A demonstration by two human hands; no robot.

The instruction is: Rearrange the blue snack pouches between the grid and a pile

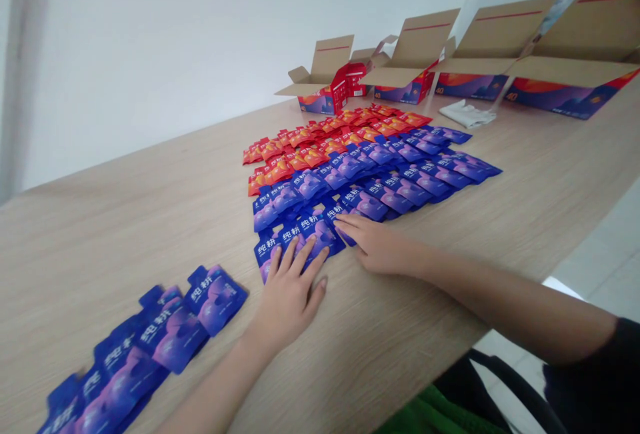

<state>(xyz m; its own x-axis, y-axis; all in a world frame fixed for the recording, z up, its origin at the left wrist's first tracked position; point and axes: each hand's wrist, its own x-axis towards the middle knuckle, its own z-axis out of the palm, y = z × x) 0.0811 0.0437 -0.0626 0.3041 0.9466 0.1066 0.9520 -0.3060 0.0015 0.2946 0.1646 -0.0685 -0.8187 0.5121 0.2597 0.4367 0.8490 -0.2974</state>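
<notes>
My left hand (290, 291) lies with spread fingers on the near end of the front row of blue-purple sachets (313, 237). Its fingertips rest flat on the packets. Just to the right, my right hand (373, 241) touches the same row, fingers stretched forward over a blue sachet (336, 211); part of that packet is hidden under them. Behind runs a second overlapping blue row (345, 166), and beyond it are rows of red-orange sachets (300, 154). A separate group of overlapping blue sachets (173, 334) lies to the left of my left forearm.
Open cardboard boxes stand along the back, among them a small one (320, 97), a middle one (400, 91) and a large one (560, 97) at the right. A folded white cloth (467, 114) lies before them on the wooden table (150, 214). A white wall rises behind.
</notes>
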